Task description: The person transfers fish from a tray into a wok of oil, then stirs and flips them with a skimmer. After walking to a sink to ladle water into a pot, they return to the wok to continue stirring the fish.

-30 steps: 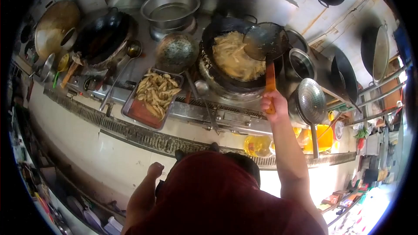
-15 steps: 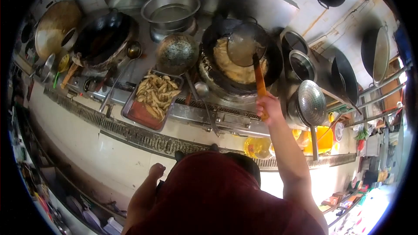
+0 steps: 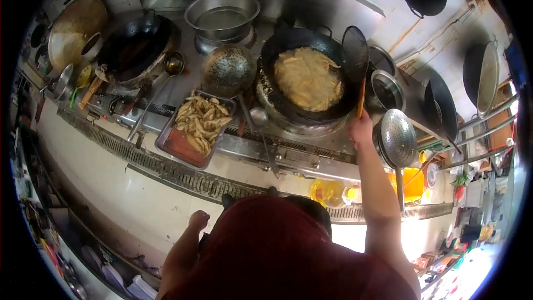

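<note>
My right hand (image 3: 360, 128) is closed around the wooden handle of a wire skimmer (image 3: 355, 50). The skimmer's round mesh is tilted up at the right rim of a black wok (image 3: 272, 55). Inside the wok, pale golden pieces of food (image 3: 308, 78) lie in foaming oil. My left hand (image 3: 199, 220) hangs low beside my body, away from the stove, its fingers curled in with nothing seen in them. Left of the wok, a rectangular tray (image 3: 166, 144) holds browned fried pieces (image 3: 202, 119) that look like small fish.
A perforated ladle (image 3: 227, 69) rests between the tray and wok. A steel basin (image 3: 222, 14) stands behind, and a second black wok (image 3: 133, 50) at left. On the right are a perforated strainer (image 3: 397, 136), steel pots (image 3: 387, 90) and an oil bottle (image 3: 327, 193).
The skimmer has moved from over the middle of the wok to its right rim, and its mesh has turned upright. My right hand has shifted right and slightly up. My left hand stays low.
</note>
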The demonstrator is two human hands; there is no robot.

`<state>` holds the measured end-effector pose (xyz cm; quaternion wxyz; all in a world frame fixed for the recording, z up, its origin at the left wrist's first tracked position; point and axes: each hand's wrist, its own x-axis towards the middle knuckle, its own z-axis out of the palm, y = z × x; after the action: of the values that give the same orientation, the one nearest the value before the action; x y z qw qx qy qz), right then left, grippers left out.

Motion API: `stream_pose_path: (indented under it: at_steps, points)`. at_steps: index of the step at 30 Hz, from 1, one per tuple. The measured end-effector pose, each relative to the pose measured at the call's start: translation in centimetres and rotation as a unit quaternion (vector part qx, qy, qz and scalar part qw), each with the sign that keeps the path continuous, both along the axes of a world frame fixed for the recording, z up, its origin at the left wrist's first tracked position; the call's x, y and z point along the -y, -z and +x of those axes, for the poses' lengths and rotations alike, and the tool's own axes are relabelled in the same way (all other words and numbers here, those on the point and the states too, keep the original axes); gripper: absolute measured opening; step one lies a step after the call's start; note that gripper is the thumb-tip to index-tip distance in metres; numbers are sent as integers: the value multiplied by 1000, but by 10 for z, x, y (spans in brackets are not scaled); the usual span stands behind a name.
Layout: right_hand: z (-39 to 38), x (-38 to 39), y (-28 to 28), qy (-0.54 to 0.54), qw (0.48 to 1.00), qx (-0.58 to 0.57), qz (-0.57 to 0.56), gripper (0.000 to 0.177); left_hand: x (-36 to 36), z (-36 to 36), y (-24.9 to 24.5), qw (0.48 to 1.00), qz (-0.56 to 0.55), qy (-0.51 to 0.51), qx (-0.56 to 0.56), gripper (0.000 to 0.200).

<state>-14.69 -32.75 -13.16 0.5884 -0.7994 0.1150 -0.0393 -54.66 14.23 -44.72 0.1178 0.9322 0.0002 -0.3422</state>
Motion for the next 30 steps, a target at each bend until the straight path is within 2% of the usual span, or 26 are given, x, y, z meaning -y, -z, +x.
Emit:
stream_pose_path:
  at_steps: [1,2,3,4,5,6,8,9,10,11,12,13,14,15,16,18,21,23,25,27,28,29,30]
  points:
    - [8,10,3,-3,996,38,-84,47,-1,-2,4,1000,0,0,0,30]
    - [14,22,5,-11,990,-11,-139,53,-2,-4,8,1000,-11,-20,-1,29]
    - [15,22,3,-11,990,-11,-139,53,-1,-4,5,999,-21,-40,-1,28]
    - [15,23,-1,-13,992,-80,-99,48,-1,-3,3,999,-21,-41,-1,28]
    - [17,23,-4,-15,987,-148,-60,43,-1,-3,0,1000,-11,-19,8,27]
    - [21,26,-3,-17,987,-148,-61,43,1,-1,-7,1000,-1,2,16,27]
    - [33,32,4,-59,960,-221,160,23,7,2,-18,1000,13,25,14,27]
    - [35,29,1,-62,960,-221,160,23,6,0,-15,998,27,49,14,27]
    - [38,26,-4,-54,929,-271,246,15,6,-4,-11,998,28,47,14,27]
    - [39,24,-7,-45,888,-319,328,7,7,-8,-8,999,0,-20,29,27]
    - [44,21,-4,-48,888,-319,328,7,10,-8,-10,995,-27,-88,45,26]
    - [48,18,3,-64,837,-354,412,8,11,-7,-12,994,-27,-91,46,26]
    - [51,15,9,-78,776,-386,492,10,12,-7,-15,999,-12,-34,39,27]
    - [51,6,13,-79,775,-387,493,10,13,-7,-20,999,3,25,31,27]
    - [48,-9,17,-74,766,-366,524,9,12,-13,-13,999,4,24,29,27]
    - [39,-37,19,-71,754,-343,556,8,10,-21,-1,992,-46,-116,21,28]
    - [31,-54,15,-28,736,-332,590,4,10,-26,1,991,-37,-112,64,29]
    - [37,-44,19,-49,704,-295,644,4,13,-36,5,996,-27,-85,27,30]
    - [27,-46,0,-76,715,-275,638,6,13,-27,0,998,-15,-66,3,30]
    - [-6,-50,-28,-18,772,-262,578,9,17,-31,-14,998,0,-55,-22,29]
    - [-16,-51,-33,10,776,-264,572,8,18,-31,-18,994,-11,-105,-25,28]
    - [-14,-43,-27,15,776,-263,573,8,19,-31,-20,994,-12,-101,-27,28]
    - [-12,-36,-25,-7,764,-259,591,7,21,-30,-29,988,-27,-137,-73,28]
